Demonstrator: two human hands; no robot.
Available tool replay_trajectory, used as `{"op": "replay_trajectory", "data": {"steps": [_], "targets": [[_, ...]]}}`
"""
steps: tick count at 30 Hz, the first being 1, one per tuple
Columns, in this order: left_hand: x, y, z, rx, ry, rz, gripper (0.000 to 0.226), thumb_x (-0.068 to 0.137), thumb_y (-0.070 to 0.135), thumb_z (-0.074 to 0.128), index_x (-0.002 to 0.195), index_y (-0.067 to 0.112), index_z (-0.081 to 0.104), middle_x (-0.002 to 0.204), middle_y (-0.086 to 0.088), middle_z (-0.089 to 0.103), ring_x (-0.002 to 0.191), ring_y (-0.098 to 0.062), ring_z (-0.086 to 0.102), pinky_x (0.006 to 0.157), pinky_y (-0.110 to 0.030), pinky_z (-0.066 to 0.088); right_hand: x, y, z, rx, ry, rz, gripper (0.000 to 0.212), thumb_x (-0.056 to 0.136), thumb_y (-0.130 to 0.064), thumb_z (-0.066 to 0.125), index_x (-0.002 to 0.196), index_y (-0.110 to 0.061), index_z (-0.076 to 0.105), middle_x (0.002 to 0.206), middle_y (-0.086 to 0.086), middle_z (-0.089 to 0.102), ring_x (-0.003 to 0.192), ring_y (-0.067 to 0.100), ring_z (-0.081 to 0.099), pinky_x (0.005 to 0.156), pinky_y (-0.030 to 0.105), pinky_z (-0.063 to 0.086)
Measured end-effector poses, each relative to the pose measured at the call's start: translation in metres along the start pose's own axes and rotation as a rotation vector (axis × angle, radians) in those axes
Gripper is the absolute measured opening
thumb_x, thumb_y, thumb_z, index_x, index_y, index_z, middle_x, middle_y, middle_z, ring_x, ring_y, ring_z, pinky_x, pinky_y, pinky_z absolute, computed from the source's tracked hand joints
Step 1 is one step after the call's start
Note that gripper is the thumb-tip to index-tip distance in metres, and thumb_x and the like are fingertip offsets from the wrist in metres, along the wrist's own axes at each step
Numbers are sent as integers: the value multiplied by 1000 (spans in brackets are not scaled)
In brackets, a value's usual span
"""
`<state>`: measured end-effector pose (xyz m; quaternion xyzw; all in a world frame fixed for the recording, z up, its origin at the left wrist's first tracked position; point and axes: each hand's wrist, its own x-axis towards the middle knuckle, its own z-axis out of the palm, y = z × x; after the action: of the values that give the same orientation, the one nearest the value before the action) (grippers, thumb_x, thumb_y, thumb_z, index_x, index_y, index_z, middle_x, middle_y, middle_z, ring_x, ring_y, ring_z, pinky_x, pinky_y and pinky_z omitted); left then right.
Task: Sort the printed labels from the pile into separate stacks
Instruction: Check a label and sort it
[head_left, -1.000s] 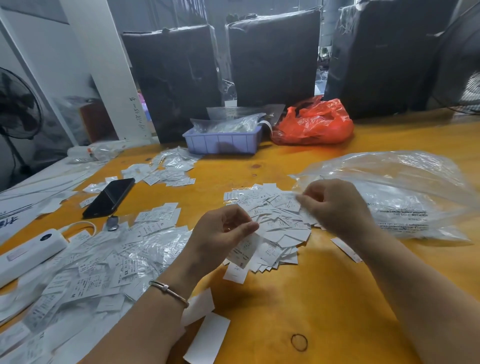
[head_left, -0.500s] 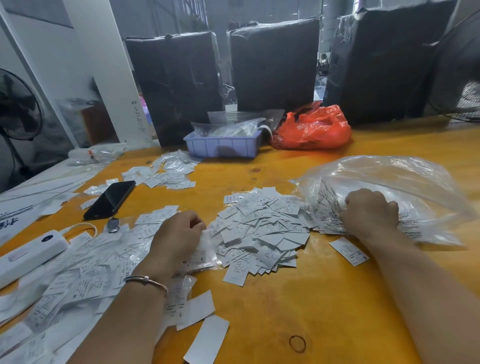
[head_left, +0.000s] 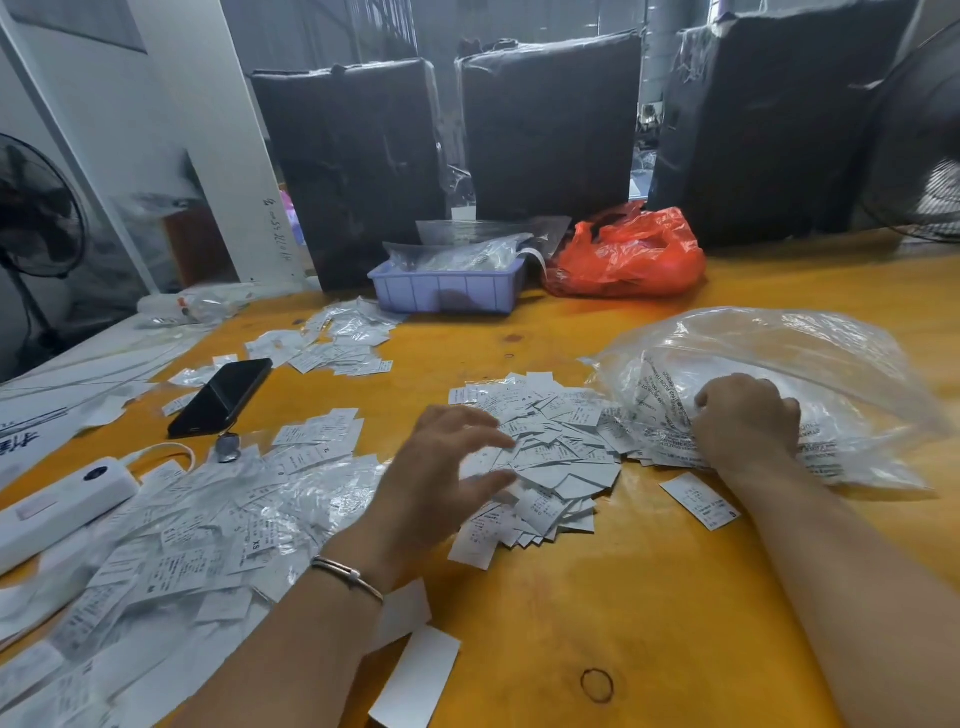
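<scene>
The unsorted pile of printed labels (head_left: 540, 457) lies in a loose fan on the orange worktop (head_left: 597, 597), directly in front of the person and between both forearms, presumably so either hand can draw from it without reaching. The left hand (head_left: 447, 478) hovers at the pile's near-left edge, palm down, fingers (head_left: 483, 441) spread apart and nearly straight, gripping nothing; the pose reads as a reach for the next label or a sweep to spread the heap. A thin bracelet (head_left: 348, 577) circles that wrist. The right hand (head_left: 748, 421) sits at the right fringe of the pile, knuckles up, its fingers curled down onto labels lying at the mouth of a clear plastic bag (head_left: 779, 364); whether they pinch a label or the bag's film cannot be told. A single label (head_left: 698, 501) lies apart just left of the right forearm. To the left, a wide spread of sorted labels (head_left: 208, 530), mixed with clear film, covers the worktop, and a smaller group (head_left: 343, 348) lies farther back, which suggests separate destinations by type. A black phone (head_left: 221, 397), a white device (head_left: 57, 504), a lilac tray (head_left: 447, 288) and a red bag (head_left: 628, 254) sit well clear of the working area.
</scene>
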<state>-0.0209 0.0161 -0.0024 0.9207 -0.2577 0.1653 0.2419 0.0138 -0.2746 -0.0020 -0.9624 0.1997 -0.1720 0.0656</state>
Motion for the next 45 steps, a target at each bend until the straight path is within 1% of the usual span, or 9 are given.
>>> {"op": "replay_trajectory", "data": {"steps": [7,14,18,21,25,28,32,41,45], "targets": [[7,9,19,85,-151,103,27,93,42,61,118,36,69,141,16,48,137,-9,28,109,-38,35,0,1,1,166,78,4,17,85,-9,58,81,-17,72,93,8,67,97,32,54,84,38,32],[6,10,20,30,41,117,12,92,25,67,97,18,75,122,4,65,122,-14,46,96,-28,42,-10,-9,-5,406,300,-70,13,85,-14,63,84,-14,76,94,15,68,99,37,55,75,38,44],[5,9,13,-89,142,51,6,90,14,68,94,16,72,110,4,67,112,-11,54,93,-22,44,-18,-20,-15,725,221,-78,12,84,-14,65,82,-11,76,75,10,70,76,30,64,69,35,52],[3,10,6,-201,171,2,6,88,13,69,88,19,69,103,7,69,106,-8,58,90,-26,48,-25,-29,-30,1171,-16,-56,5,81,-8,70,79,-11,74,74,7,71,66,17,62,67,32,50],[2,13,-5,-606,123,-177,6,88,16,65,83,13,67,105,10,71,103,0,62,83,-25,53,-34,-38,-43,1618,-620,-28,11,71,-9,69,82,-8,72,77,8,73,63,13,64,62,26,44],[2,15,-13,-897,19,-247,8,77,17,59,76,10,63,119,12,68,114,0,59,86,-27,49,-41,-46,-42,1677,-874,-55,10,70,-13,69,78,-13,74,84,9,73,69,15,66,61,24,48],[-1,20,-16,-1018,-140,-229,8,77,12,62,81,6,66,129,10,65,116,-5,60,91,-30,53,-53,-55,-34,1651,-997,-86,12,72,-14,70,81,-14,77,91,8,73,76,15,68,67,27,48],[-2,25,-10,-1057,-224,-309,8,79,12,69,82,5,71,86,-14,70,83,-24,62,78,-33,51,-64,-61,-31,1593,-960,-202,20,68,-27,73,84,-18,78,88,-2,72,82,11,66,81,35,44],[-1,26,-9,-1036,-72,-324,6,77,15,78,80,10,74,85,-14,74,80,-18,66,74,-27,53,-66,-64,-37,1458,-532,-211,36,70,-44,66,88,-13,71,79,-2,71,74,9,60,69,24,43]]}}
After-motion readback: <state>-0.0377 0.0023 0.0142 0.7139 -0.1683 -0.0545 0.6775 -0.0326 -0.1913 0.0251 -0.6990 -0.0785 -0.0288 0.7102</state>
